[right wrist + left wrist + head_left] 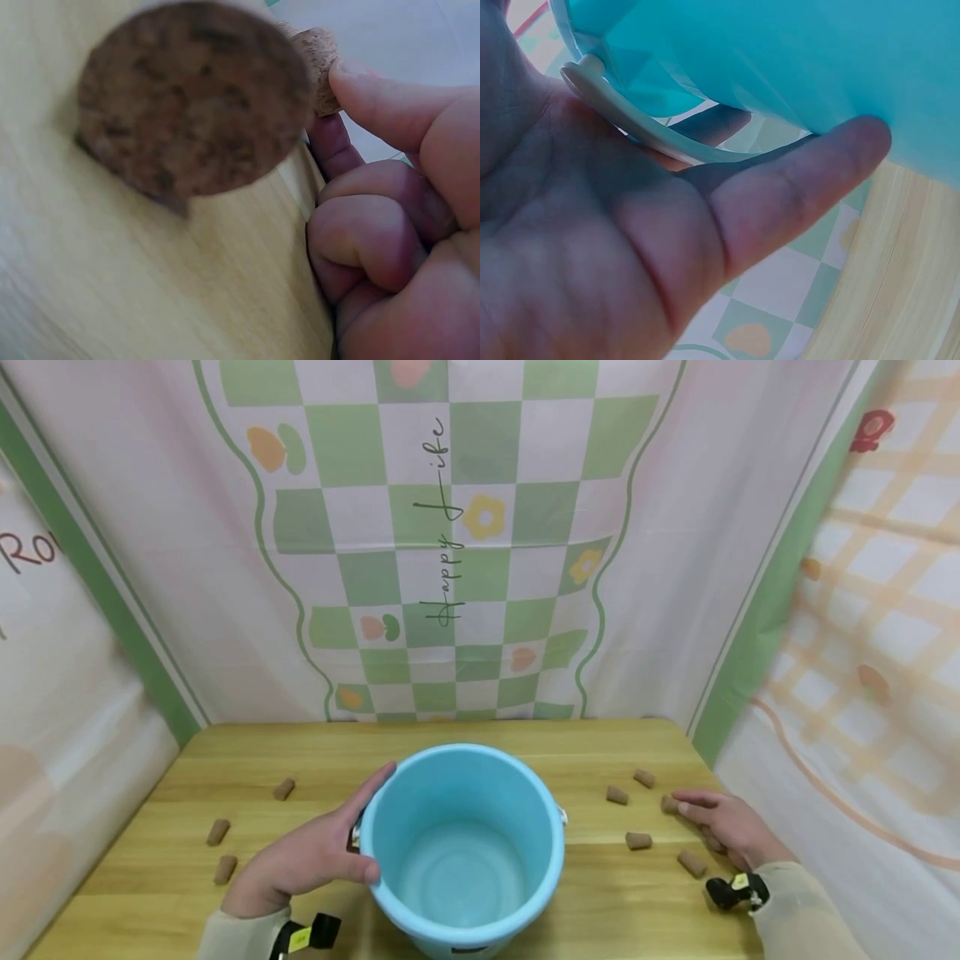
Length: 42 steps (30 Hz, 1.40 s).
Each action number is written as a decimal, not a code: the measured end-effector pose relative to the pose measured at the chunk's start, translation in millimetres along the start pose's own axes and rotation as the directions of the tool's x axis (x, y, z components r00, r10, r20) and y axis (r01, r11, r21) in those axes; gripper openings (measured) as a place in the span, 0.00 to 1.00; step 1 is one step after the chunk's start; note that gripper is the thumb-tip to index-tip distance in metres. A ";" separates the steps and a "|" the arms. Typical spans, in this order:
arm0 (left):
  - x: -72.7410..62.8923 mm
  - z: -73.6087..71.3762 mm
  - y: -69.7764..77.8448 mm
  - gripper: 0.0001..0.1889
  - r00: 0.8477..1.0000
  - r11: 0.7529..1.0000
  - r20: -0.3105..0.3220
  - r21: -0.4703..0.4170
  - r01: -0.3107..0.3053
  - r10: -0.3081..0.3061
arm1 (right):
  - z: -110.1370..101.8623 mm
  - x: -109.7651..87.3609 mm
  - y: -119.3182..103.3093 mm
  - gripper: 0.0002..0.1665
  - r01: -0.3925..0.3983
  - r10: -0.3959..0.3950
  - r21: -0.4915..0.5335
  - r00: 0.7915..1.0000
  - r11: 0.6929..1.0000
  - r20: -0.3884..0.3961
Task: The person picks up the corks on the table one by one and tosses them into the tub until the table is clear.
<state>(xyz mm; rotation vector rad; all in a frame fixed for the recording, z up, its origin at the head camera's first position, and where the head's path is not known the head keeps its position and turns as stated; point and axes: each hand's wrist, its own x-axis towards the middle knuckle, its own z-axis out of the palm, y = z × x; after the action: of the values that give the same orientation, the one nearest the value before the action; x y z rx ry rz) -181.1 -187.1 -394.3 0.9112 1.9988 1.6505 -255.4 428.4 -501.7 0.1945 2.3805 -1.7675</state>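
A light blue plastic bucket (551, 852) stands at the front middle of the wooden table, its inside bare. My left hand (322, 856) rests spread against the bucket's left side, thumb and fingers apart. In the left wrist view, a straight finger touches the blue outer wall (780, 67), and the pale handle (630, 120) passes close by the palm. At the right, my right hand (731, 827) pinches a brown cork (322, 67) between thumb and finger, low over the table; the other fingers are curled. Another cork (195, 97) looms large and blurred before the right wrist camera.
Several loose corks lie right of the bucket, among them a far one (643, 778), a middle one (638, 841) and a near one (692, 863). Three more, including this cork (218, 832), lie at the left. Patterned cloth (480, 568) hangs behind and beside the table (585, 735).
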 end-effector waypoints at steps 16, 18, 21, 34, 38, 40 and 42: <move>-0.5 1.0 0.4 0.57 1.000 1.000 -0.025 0.025 0.017 -0.017 | 0.6 -1.7 -2.0 0.29 0.006 -0.006 0.031 1.000 0.999 -0.007; -0.6 1.1 0.8 0.58 1.000 0.999 -0.027 0.032 0.016 -0.016 | 0.6 -1.7 -2.1 0.28 0.007 -0.007 0.034 1.000 0.999 -0.003; -0.8 1.1 1.1 0.58 0.999 0.999 -0.029 0.037 0.019 -0.018 | 1.3 -1.8 -2.5 0.28 0.005 -0.005 0.046 1.000 0.999 -0.002; -1.3 1.0 -1.8 0.58 0.999 0.999 -0.030 0.038 0.012 -0.011 | -0.3 -2.7 -1.8 0.23 -0.004 0.005 0.104 1.000 0.995 -0.009; -1.3 1.3 -1.5 0.58 0.999 0.999 -0.033 0.044 0.016 -0.014 | -2.1 -1.6 0.7 0.20 -0.002 0.002 0.128 1.000 0.992 -0.004; -1.2 1.3 -1.3 0.58 0.999 0.999 -0.036 0.048 0.021 -0.019 | -3.0 -1.1 1.8 0.16 -0.004 0.004 0.141 1.000 0.990 0.002; -1.0 1.3 -1.3 0.58 0.999 0.998 -0.038 0.049 0.026 -0.024 | -3.8 -0.8 2.8 0.12 -0.005 0.004 0.150 1.000 0.989 0.004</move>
<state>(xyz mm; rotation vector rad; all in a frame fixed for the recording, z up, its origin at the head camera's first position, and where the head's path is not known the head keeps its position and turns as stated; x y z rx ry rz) -179.8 -187.0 -396.0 0.8748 2.0761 1.6230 -254.2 432.8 -503.1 0.2157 2.2423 -1.9444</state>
